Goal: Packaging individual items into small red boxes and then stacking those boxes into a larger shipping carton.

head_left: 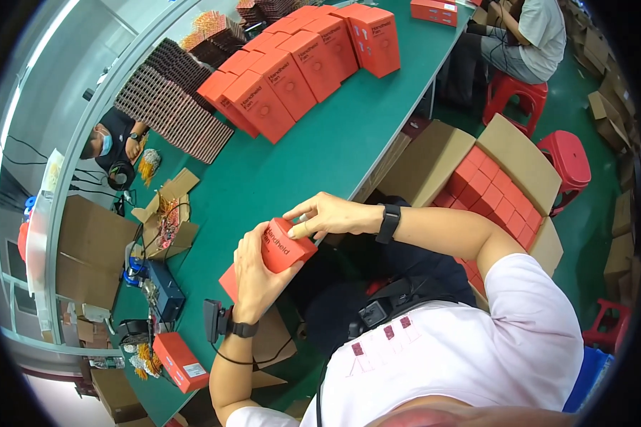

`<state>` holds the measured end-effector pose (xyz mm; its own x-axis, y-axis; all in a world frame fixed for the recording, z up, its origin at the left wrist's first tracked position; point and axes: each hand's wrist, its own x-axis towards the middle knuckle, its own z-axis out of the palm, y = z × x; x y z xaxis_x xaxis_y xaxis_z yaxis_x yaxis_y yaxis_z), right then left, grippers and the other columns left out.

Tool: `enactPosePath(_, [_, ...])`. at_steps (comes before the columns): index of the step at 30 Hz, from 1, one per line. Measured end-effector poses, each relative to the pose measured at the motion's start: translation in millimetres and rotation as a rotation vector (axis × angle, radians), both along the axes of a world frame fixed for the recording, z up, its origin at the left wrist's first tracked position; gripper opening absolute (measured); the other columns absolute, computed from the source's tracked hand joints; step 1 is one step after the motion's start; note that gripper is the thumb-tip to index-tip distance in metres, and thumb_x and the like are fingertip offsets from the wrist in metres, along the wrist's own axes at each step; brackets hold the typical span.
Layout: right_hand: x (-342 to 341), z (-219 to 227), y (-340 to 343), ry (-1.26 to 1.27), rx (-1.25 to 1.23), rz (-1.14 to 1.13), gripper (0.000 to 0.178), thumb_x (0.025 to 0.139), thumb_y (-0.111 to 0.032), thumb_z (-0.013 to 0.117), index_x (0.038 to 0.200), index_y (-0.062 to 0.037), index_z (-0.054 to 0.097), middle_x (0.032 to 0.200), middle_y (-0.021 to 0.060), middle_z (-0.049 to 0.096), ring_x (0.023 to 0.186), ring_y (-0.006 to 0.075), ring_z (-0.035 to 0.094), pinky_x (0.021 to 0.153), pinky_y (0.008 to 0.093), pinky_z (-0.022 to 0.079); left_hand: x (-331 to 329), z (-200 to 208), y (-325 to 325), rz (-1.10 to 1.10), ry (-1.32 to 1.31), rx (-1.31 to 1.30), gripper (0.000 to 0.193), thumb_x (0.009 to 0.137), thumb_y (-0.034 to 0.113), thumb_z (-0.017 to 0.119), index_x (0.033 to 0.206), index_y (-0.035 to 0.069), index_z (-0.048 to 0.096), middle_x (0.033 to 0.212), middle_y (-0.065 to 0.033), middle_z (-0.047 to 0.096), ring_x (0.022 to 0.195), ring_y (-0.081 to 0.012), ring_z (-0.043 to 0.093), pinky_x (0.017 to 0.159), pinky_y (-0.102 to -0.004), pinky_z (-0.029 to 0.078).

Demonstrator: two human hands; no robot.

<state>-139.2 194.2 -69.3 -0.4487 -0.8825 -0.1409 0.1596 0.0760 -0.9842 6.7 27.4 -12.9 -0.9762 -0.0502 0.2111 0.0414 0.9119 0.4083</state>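
I hold a small orange-red carton in front of me, over the near edge of the green table. My left hand wraps around the carton's lower side. My right hand pinches its upper end with thumb and fingers. A black band sits on each wrist.
A row of standing orange-red cartons lines the table's middle. Dark stacked trays lie beyond them. An open cardboard box full of the same cartons stands on the floor at my right. Red stools and another seated person are farther right.
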Motion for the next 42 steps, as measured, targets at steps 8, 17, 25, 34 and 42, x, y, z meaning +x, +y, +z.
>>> enactPosePath(8, [22.0,6.7,6.6,0.105,0.093,0.032,0.081,0.080,-0.036,0.080,0.139,0.0087,0.048,0.114,0.0210,0.064,0.093,0.0203,0.066,0.070,0.0303,0.058,14.6,6.9,9.0,-0.097,-0.008,-0.050,0.083,0.058,0.018,0.091,0.130,0.007,0.051,0.121,-0.0114,0.059,0.113,-0.0321,0.056,0.098,-0.0424,0.042])
enactPosePath(17, [26.2,5.6,27.0,0.221,0.037,0.103,0.074,0.084,-0.028,0.076,0.138,0.0111,0.045,0.114,0.0233,0.066,0.101,0.0197,0.066,0.089,0.0311,0.054,23.4,11.3,20.3,-0.238,0.030,-0.160,0.086,0.058,0.021,0.092,0.131,0.004,0.050,0.124,-0.0133,0.057,0.112,-0.0326,0.055,0.097,-0.0440,0.042])
enactPosePath(25, [20.8,-14.3,39.9,-0.021,-0.131,-0.010,0.058,0.088,-0.026,0.070,0.129,0.0119,0.053,0.083,0.0120,0.070,0.087,0.0167,0.067,0.077,0.0291,0.053,32.7,14.4,7.9,-0.200,0.018,-0.027,0.084,0.059,0.021,0.091,0.130,0.004,0.051,0.124,-0.0138,0.057,0.110,-0.0332,0.055,0.094,-0.0440,0.043])
enactPosePath(34, [35.4,25.0,40.6,0.262,0.013,-0.008,0.076,0.077,-0.042,0.079,0.129,0.0074,0.054,0.113,0.0245,0.065,0.100,0.0283,0.067,0.088,0.0356,0.053,19.9,7.4,15.0,-0.251,0.089,-0.139,0.085,0.056,0.020,0.092,0.129,0.005,0.051,0.121,-0.0113,0.057,0.109,-0.0323,0.055,0.094,-0.0440,0.043])
enactPosePath(42, [42.5,12.8,33.7,0.325,-0.015,-0.057,0.070,0.078,-0.033,0.076,0.127,0.0115,0.054,0.111,0.0255,0.067,0.102,0.0307,0.067,0.090,0.0369,0.053,19.3,-0.2,20.8,-0.252,0.081,-0.170,0.085,0.060,0.022,0.090,0.132,0.005,0.051,0.124,-0.0132,0.056,0.112,-0.0328,0.054,0.097,-0.0456,0.042])
